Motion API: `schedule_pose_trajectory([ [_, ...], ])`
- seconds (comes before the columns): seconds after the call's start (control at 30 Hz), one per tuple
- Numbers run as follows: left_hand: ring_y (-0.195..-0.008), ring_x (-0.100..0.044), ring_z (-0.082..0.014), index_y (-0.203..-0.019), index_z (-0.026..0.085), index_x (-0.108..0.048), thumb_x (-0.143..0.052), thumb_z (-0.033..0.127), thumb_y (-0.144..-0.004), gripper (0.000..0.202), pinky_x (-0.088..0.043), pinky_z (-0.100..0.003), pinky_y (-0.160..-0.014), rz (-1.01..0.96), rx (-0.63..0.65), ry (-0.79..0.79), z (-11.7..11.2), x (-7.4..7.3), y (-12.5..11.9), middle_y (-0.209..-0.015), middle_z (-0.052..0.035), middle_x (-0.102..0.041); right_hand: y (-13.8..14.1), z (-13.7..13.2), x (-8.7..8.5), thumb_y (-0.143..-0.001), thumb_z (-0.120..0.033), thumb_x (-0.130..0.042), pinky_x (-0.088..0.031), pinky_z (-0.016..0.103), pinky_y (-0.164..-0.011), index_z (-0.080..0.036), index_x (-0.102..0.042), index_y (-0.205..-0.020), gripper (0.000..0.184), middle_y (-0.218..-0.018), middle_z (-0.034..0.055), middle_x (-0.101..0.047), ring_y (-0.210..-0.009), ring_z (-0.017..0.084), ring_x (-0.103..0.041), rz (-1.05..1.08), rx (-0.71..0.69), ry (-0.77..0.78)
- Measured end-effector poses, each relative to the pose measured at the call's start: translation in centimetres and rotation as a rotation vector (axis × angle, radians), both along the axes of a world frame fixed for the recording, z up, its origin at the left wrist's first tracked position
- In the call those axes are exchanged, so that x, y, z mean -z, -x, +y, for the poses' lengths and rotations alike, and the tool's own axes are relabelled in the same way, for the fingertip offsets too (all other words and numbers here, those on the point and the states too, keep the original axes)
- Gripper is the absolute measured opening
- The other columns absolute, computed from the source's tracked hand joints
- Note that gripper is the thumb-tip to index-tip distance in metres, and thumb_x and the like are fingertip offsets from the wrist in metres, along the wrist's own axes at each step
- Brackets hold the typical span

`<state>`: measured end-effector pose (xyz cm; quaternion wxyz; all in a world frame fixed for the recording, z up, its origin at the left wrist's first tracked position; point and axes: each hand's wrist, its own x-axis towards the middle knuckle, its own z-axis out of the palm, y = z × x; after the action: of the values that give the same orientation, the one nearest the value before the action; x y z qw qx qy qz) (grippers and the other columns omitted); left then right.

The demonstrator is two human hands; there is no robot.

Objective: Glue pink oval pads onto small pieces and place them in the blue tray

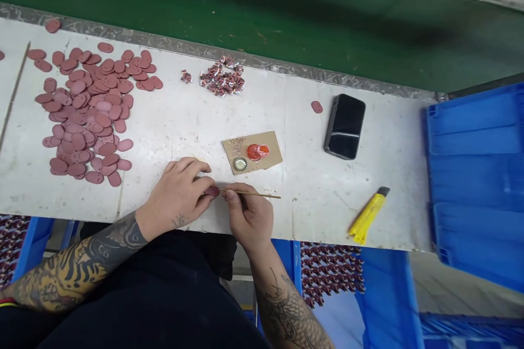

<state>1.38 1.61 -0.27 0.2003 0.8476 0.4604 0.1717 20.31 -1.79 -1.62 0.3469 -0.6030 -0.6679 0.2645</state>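
Near the front edge of the white table, my left hand (pixel 184 191) pinches a small dark reddish oval piece (pixel 212 191) between thumb and fingers. Close beside it, my right hand (pixel 249 212) grips a thin wooden stick (pixel 257 194), one end pointing at the piece. Whether the stick's tip touches it I cannot tell. Just beyond my hands lies a piece of cardboard (pixel 268 166) bearing an orange-red blob (pixel 257 151) and a metal bottle cap (pixel 240 164). A big heap of pinkish-brown oval pieces (pixel 94 114) spreads over the left side.
At the back sits a pile of small brown-and-white parts (pixel 223 76). A black box-shaped device (pixel 346 126) and a yellow utility knife (pixel 368 215) lie to the right. Blue crates (pixel 475 174) stand at the right end; a tray of dark pieces (pixel 331 270) is below the front edge.
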Motion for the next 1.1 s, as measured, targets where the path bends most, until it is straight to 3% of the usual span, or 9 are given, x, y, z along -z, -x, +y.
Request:
schedule_pose_trajectory([
  [0.17, -0.117, -0.053, -0.0285, -0.093, 0.022, -0.069, -0.063, 0.029, -0.089, 0.009, -0.045, -0.046, -0.087, 0.022, -0.008, -0.015, 0.0, 0.0, -0.1, -0.121, -0.0067, -0.063, 0.1, 0.5, -0.1, -0.097, -0.022, -0.055, -0.058, 0.029, -0.070, -0.023, -0.068, -0.094, 0.013, -0.084, 0.0015, -0.076, -0.076, 0.018, -0.072, -0.009, -0.092, -0.040],
  [0.63, -0.116, -0.053, -0.0298, -0.096, 0.022, -0.070, -0.062, 0.029, -0.090, 0.011, -0.044, -0.046, -0.085, 0.029, -0.008, -0.027, 0.0, 0.0, -0.1, -0.121, -0.0083, -0.064, 0.4, 0.8, 0.0, -0.097, -0.018, -0.052, -0.057, 0.030, -0.075, -0.020, -0.067, -0.093, 0.016, -0.086, 0.0042, -0.075, -0.081, 0.018, -0.071, -0.048, -0.148, -0.010],
  [0.9, -0.115, -0.053, -0.0275, -0.093, 0.024, -0.070, -0.058, 0.031, -0.094, 0.014, -0.043, -0.045, -0.086, 0.010, -0.005, 0.000, 0.0, -0.1, -0.1, -0.119, -0.0063, -0.063, -2.2, 1.3, 0.8, -0.096, -0.033, -0.058, -0.055, 0.030, -0.066, -0.021, -0.068, -0.096, 0.015, -0.081, 0.0017, -0.073, -0.068, 0.017, -0.068, 0.102, 0.253, 0.023],
  [1.1, -0.115, -0.054, -0.0277, -0.093, 0.023, -0.071, -0.057, 0.032, -0.095, 0.016, -0.043, -0.044, -0.086, 0.005, -0.014, -0.004, 0.0, -0.1, -0.2, -0.119, -0.0068, -0.064, -2.8, 2.7, 1.2, -0.096, -0.036, -0.057, -0.055, 0.032, -0.069, -0.020, -0.069, -0.096, 0.020, -0.084, 0.0047, -0.075, -0.073, 0.020, -0.070, 0.011, 0.283, -0.007],
])
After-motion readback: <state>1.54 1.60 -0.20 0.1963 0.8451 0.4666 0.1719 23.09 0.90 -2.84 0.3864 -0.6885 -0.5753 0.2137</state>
